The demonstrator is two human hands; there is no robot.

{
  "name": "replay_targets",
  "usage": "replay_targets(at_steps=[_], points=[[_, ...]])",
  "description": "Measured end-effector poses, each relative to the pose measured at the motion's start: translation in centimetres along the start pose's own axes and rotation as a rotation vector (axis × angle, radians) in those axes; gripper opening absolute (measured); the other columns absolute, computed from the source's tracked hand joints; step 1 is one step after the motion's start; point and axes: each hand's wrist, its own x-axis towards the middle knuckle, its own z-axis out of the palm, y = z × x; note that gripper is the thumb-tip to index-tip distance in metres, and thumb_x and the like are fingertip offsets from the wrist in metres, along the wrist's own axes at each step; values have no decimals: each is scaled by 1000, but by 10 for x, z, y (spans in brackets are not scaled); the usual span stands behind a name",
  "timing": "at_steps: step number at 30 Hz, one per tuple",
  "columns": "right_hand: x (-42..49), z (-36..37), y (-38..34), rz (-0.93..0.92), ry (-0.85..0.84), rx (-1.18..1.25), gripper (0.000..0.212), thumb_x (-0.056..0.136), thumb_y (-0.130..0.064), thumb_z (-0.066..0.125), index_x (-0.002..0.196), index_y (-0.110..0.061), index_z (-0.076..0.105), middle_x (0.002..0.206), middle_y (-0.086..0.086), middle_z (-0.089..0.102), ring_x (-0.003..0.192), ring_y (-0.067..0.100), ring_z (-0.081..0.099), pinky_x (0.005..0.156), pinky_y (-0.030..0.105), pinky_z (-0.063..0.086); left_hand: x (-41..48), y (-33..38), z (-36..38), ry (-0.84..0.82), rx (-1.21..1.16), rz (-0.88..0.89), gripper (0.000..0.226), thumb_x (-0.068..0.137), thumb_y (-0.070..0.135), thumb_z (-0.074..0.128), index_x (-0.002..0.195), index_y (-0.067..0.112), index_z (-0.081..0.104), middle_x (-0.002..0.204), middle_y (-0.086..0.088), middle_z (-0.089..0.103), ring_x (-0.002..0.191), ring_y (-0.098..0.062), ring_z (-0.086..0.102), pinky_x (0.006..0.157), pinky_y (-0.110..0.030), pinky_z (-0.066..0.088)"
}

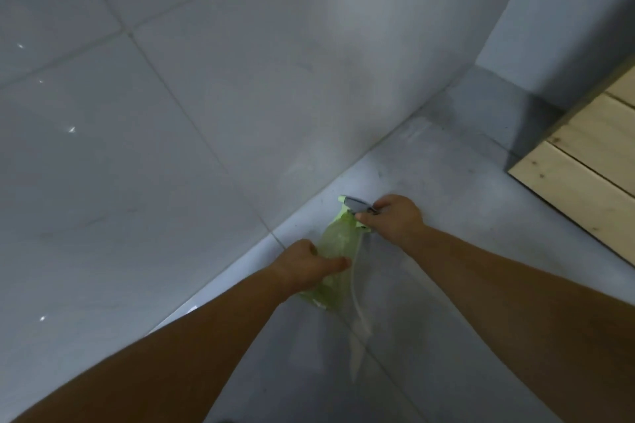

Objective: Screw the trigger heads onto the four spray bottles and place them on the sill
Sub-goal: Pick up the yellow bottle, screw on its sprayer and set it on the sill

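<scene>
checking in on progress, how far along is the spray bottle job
Done: nothing finished shows; no bottles stand on the grey ledge in view. In hand: the left hand grips one green spray bottle by its body, while the right hand holds the trigger head at its neck. Whether it is fully screwed on cannot be told. Left: setting this bottle down, plus the others, which are out of view.

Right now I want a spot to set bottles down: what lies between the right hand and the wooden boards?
Nothing in the head view: between the right hand and the wooden boards there is only bare grey surface.
</scene>
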Motion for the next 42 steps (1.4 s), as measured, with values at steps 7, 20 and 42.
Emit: replay_targets(at_steps=[7, 20, 42], points=[[-7, 7, -15, 77, -69, 9, 35, 63, -32, 85, 62, -6, 62, 56, 7, 51, 55, 21, 56, 56, 33, 47, -12, -11, -6, -2, -31, -17, 75, 76, 58, 82, 128, 10, 58, 121, -8, 68, 111, -26, 69, 93, -39, 58], [-112, -179, -46, 127, -55, 596, 7, 83, 0, 71, 77, -2, 67, 71, 14, 67, 62, 22, 67, 57, 29, 61, -147, 74, -47, -133, -94, 252, 83, 70, 50, 88, 138, 19, 53, 133, -6, 60, 106, -20, 68, 80, -32, 58], [-382, -383, -117, -460, 431, 1088, 19, 91, -17, 64, 105, -3, 66, 98, 11, 71, 89, 20, 66, 81, 32, 57, -401, 87, -78, -106, -109, 632, 53, 69, 41, 87, 111, 23, 61, 94, -2, 65, 75, -16, 62, 61, -28, 47]])
